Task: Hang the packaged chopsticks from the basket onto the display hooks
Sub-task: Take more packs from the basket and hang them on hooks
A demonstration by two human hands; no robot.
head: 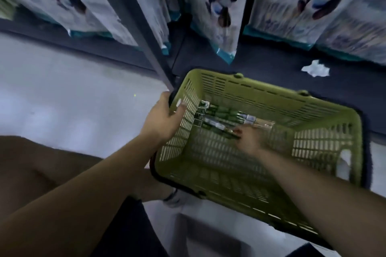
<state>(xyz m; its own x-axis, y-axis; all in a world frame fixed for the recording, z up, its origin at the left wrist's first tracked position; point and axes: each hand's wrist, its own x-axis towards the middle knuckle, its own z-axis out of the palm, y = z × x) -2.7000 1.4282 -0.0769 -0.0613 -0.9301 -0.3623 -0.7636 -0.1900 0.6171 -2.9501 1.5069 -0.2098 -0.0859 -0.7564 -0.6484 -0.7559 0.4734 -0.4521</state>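
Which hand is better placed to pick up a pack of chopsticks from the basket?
Probably right. The right hand is inside the green basket, fingertips at the chopstick packs, while the left hand grips the basket's rim.

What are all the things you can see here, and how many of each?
basket: one, green, at the foot of the shelves
chopstick packs: several, too blurred to count, green and white, lying in the basket
crumpled paper: one, white, on the dark shelf base behind the basket
big printed packs: at least four, white with teal bottoms, standing on the shelf base
shelf post: one, grey, upper left
floor: pale grey, left
left hand: one, gripping the basket's left rim
right hand: one, inside the basket at the chopstick packs; too blurred to tell if it holds one
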